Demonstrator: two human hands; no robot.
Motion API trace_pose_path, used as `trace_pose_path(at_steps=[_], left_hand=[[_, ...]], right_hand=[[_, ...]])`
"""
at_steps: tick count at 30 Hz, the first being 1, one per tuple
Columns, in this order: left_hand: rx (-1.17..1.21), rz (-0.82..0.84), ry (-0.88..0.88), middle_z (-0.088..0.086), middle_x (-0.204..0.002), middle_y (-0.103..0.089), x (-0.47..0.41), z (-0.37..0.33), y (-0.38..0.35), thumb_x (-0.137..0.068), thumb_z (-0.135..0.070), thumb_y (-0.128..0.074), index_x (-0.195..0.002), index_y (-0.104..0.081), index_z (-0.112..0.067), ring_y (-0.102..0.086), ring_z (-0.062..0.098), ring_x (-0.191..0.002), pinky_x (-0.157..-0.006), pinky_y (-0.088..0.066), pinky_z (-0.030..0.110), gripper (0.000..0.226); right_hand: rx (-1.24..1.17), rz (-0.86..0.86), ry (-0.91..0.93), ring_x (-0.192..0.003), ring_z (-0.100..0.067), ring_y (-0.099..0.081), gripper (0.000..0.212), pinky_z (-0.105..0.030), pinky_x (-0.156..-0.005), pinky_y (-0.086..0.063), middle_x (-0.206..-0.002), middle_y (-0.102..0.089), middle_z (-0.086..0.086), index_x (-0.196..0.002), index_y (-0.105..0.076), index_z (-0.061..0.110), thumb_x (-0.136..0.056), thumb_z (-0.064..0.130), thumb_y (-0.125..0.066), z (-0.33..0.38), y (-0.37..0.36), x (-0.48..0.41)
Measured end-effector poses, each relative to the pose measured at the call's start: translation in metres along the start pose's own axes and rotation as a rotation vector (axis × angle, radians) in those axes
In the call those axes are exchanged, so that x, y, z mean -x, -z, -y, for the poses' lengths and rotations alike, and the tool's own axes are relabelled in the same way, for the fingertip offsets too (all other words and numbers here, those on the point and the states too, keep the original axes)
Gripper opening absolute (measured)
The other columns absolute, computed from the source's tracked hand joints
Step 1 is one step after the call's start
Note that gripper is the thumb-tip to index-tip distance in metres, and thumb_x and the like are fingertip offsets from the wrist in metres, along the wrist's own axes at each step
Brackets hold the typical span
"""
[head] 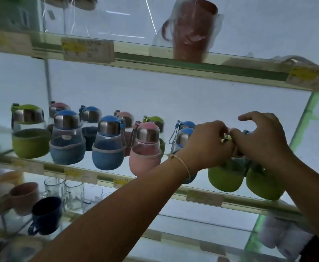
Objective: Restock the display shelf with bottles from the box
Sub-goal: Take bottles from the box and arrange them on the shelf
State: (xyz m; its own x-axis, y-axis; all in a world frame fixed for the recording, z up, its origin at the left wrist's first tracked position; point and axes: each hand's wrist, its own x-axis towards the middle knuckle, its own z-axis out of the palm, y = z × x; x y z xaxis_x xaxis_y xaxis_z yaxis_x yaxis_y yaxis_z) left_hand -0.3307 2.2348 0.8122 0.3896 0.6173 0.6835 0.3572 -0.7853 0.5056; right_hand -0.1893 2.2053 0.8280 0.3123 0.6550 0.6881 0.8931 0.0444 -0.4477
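Note:
Two green-sleeved bottles stand at the right end of the middle glass shelf (83, 172). My left hand (205, 143) grips the top of the left green bottle (224, 176), hiding its cap. My right hand (262, 138) curls over the top of the right green bottle (262, 183); thumb and forefinger are raised. The hands touch each other. Several small bottles with steel caps and blue, pink or green sleeves fill the shelf to the left, such as a pink bottle (145, 150) and a blue bottle (107, 143). The box is out of view.
The upper shelf carries a brown jug (191, 29) wrapped in plastic. The shelf below holds glass mugs (68, 191), a dark blue cup (45, 214) and a pink cup (24, 195). Price labels line the shelf edges. A green frame post (306, 118) bounds the right side.

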Motion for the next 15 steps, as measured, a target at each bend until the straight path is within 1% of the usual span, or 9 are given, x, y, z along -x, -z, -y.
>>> trace_pose_path(at_steps=[2,4,7,9,11,12,13,15], left_hand=[[0.008,-0.012,0.006,0.007,-0.108,-0.069,-0.004,-0.004,-0.006,-0.09,-0.028,-0.064,-0.118,-0.063,-0.008,-0.064,0.017,-0.091,-0.08,-0.052,0.027,0.034],[-0.012,-0.019,-0.035,0.006,-0.107,-0.069,-0.009,-0.012,-0.017,-0.089,-0.03,-0.066,-0.117,-0.064,-0.009,-0.063,0.017,-0.09,-0.08,-0.053,0.028,0.035],[-0.087,0.004,-0.086,0.007,-0.109,-0.069,-0.019,-0.03,-0.038,-0.087,-0.029,-0.068,-0.118,-0.063,-0.009,-0.063,0.018,-0.094,-0.081,-0.048,0.026,0.037],[-0.144,0.054,-0.06,0.007,-0.103,-0.067,-0.027,-0.042,-0.053,-0.085,-0.032,-0.071,-0.115,-0.062,-0.009,-0.061,0.019,-0.093,-0.078,-0.047,0.026,0.039],[-0.193,0.161,0.011,0.0,-0.084,-0.06,-0.031,-0.051,-0.072,-0.085,-0.036,-0.071,-0.101,-0.058,-0.011,-0.057,0.014,-0.079,-0.067,-0.042,0.022,0.033],[-0.19,0.214,0.048,-0.004,-0.075,-0.053,-0.032,-0.053,-0.082,-0.084,-0.037,-0.072,-0.092,-0.052,-0.015,-0.052,0.01,-0.071,-0.062,-0.041,0.019,0.031],[-0.175,0.253,0.084,-0.005,-0.072,-0.051,-0.031,-0.055,-0.094,-0.083,-0.038,-0.073,-0.089,-0.049,-0.02,-0.05,0.009,-0.065,-0.06,-0.042,0.018,0.03],[-0.195,0.286,0.11,0.001,-0.078,-0.06,-0.03,-0.053,-0.115,-0.084,-0.039,-0.072,-0.091,-0.056,-0.019,-0.053,0.014,-0.063,-0.059,-0.048,0.022,0.027]], right_hand=[[0.017,0.015,-0.003,-0.129,-0.032,-0.045,0.043,-0.038,-0.096,-0.041,-0.139,-0.05,-0.012,-0.126,-0.06,0.02,-0.087,0.034,-0.072,-0.011,0.005,-0.008],[0.037,0.043,-0.009,-0.126,-0.031,-0.048,0.042,-0.034,-0.089,-0.038,-0.139,-0.05,-0.011,-0.126,-0.06,0.02,-0.087,0.033,-0.072,-0.025,0.013,-0.016],[0.074,0.081,-0.014,-0.122,-0.031,-0.051,0.042,-0.034,-0.086,-0.039,-0.136,-0.053,-0.012,-0.124,-0.062,0.019,-0.086,0.034,-0.073,-0.05,0.026,-0.027],[0.092,0.123,-0.027,-0.12,-0.03,-0.053,0.043,-0.033,-0.085,-0.04,-0.133,-0.056,-0.011,-0.123,-0.063,0.019,-0.085,0.036,-0.074,-0.066,0.036,-0.034],[0.07,0.199,-0.053,-0.118,-0.026,-0.055,0.045,-0.032,-0.084,-0.041,-0.131,-0.058,-0.008,-0.122,-0.065,0.019,-0.082,0.038,-0.076,-0.083,0.043,-0.038],[0.05,0.238,-0.068,-0.116,-0.024,-0.056,0.045,-0.032,-0.084,-0.043,-0.129,-0.059,-0.006,-0.12,-0.066,0.019,-0.081,0.038,-0.076,-0.09,0.047,-0.04],[0.029,0.276,-0.08,-0.113,-0.023,-0.057,0.045,-0.032,-0.084,-0.045,-0.125,-0.06,-0.005,-0.119,-0.066,0.02,-0.08,0.039,-0.077,-0.098,0.05,-0.041],[-0.023,0.362,-0.103,-0.103,-0.02,-0.06,0.044,-0.032,-0.079,-0.049,-0.115,-0.063,-0.002,-0.114,-0.068,0.022,-0.077,0.04,-0.081,-0.113,0.055,-0.043]])
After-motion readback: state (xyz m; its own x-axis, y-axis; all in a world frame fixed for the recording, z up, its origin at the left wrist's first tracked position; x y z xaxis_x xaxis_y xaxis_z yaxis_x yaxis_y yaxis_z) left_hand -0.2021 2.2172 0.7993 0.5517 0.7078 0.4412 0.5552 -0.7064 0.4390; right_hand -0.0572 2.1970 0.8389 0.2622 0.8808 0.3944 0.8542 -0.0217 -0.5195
